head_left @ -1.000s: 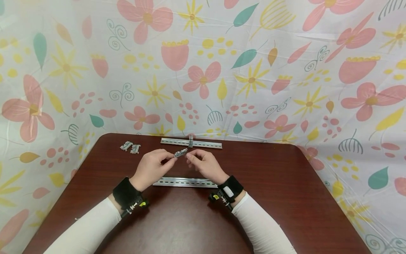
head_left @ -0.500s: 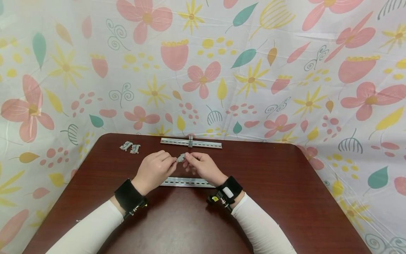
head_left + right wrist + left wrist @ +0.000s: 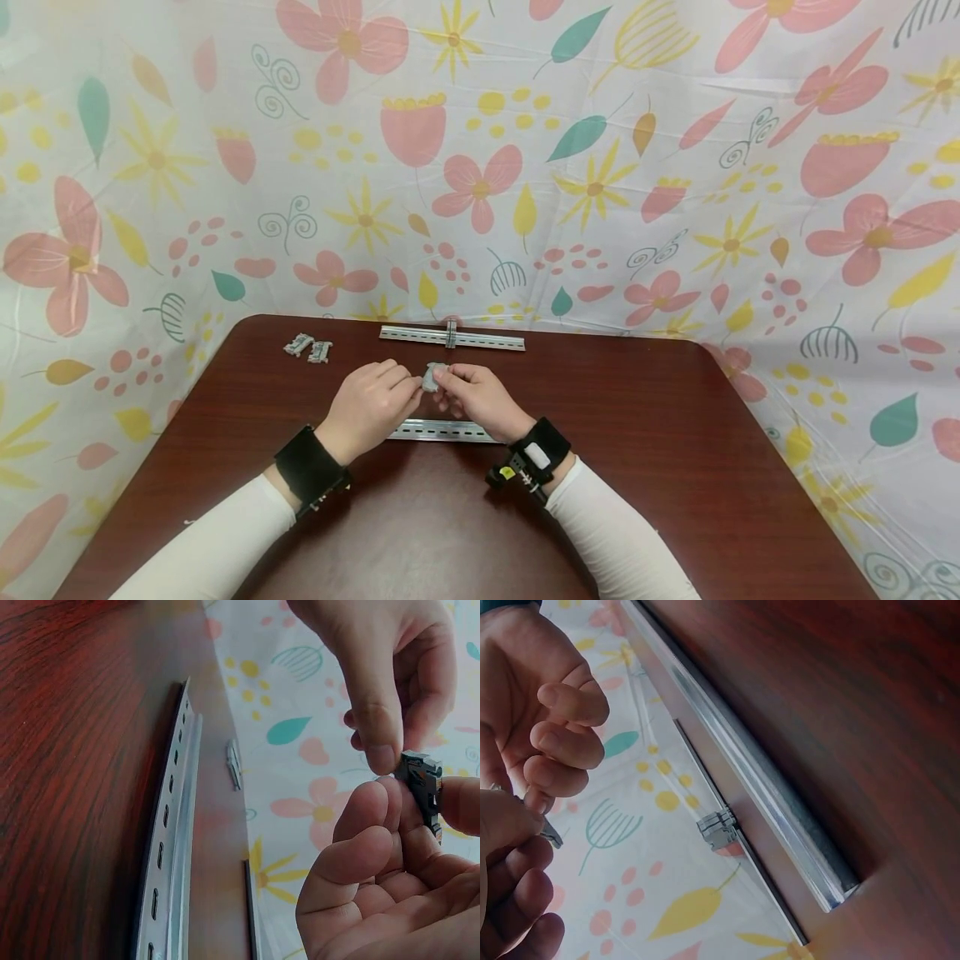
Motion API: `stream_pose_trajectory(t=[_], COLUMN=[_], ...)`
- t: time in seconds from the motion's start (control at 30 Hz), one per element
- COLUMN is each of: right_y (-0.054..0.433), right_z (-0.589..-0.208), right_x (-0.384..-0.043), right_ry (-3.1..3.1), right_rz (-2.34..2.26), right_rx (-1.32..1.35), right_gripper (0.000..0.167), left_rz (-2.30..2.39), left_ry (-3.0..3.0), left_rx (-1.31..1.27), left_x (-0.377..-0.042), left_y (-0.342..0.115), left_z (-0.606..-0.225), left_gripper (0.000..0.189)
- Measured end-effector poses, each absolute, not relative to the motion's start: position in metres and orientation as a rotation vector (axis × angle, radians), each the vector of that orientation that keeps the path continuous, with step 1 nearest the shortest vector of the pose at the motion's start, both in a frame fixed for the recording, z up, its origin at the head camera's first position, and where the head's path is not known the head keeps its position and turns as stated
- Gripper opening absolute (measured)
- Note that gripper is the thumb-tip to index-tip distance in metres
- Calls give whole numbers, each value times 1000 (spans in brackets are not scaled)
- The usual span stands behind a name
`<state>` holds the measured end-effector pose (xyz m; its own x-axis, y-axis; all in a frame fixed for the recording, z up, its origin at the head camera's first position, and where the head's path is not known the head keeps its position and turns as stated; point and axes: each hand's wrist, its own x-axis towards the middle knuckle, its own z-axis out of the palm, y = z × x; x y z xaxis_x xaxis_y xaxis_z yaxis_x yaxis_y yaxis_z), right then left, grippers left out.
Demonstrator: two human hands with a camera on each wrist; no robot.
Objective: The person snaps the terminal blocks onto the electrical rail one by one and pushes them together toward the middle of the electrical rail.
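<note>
A small grey terminal block (image 3: 430, 377) is held up between both hands over the middle of the table. My right hand (image 3: 483, 398) pinches it between thumb and fingers, seen closely in the right wrist view, where the block (image 3: 424, 784) is dark with a grey top end. My left hand (image 3: 371, 404) pinches the block's near end with thumb and fingertip, its other fingers curled. In the left wrist view the fingers hide most of the block (image 3: 553, 835). Below the hands lies a slotted metal DIN rail (image 3: 442, 430), partly covered by them.
Farther back, a second DIN rail (image 3: 491, 342) carries upright terminal blocks (image 3: 451, 333) clipped together. Two loose terminal blocks (image 3: 318, 352) lie at the back left of the brown table (image 3: 645, 450). A flowered cloth (image 3: 480, 125) hangs behind the table.
The terminal block has turned between the fingers, its broad flat side now showing. My left hand has rolled inward and moved slightly right; my right hand has closed in on the block.
</note>
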<state>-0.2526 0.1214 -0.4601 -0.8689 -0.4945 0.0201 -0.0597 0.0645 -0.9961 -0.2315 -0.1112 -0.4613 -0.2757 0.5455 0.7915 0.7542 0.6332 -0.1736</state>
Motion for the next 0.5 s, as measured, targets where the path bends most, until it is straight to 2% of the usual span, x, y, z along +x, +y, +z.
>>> stream_pose_trajectory(t=[0.5], right_y=[124], right_z=[-465], right_x=[-256], right_ry=[2055], right_rz=[-1849], right_rx=[-495], right_gripper=[39], left_rz=[-365], left_ry=[-2021], left_rx=[-1052], left_x=[-231], left_y=[-109], left_z=[-464], left_gripper=[19])
